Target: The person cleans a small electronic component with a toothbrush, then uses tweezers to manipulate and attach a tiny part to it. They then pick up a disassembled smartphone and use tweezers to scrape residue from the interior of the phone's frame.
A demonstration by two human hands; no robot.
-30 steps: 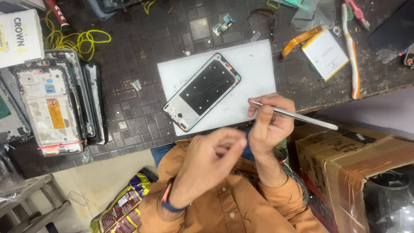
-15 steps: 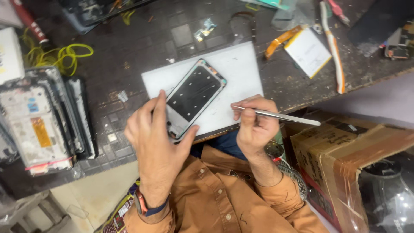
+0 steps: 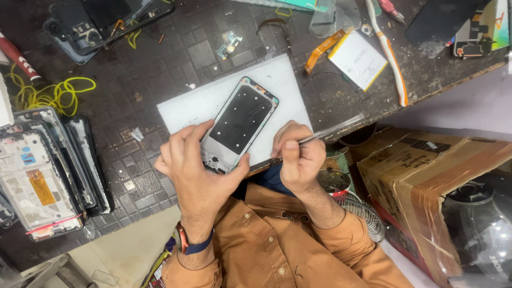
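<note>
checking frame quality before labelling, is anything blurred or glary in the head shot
Head view: the thin metal tool in the right hand is motion-smeared; the left hand and the opened phone frame with black panel are sharp; soft glare on the clear dome at lower right; even light, faint shadows.

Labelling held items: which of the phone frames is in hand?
The phone frame on the white mat; the left hand grips its near end. The stacked frames at the table's left lie untouched.
</note>
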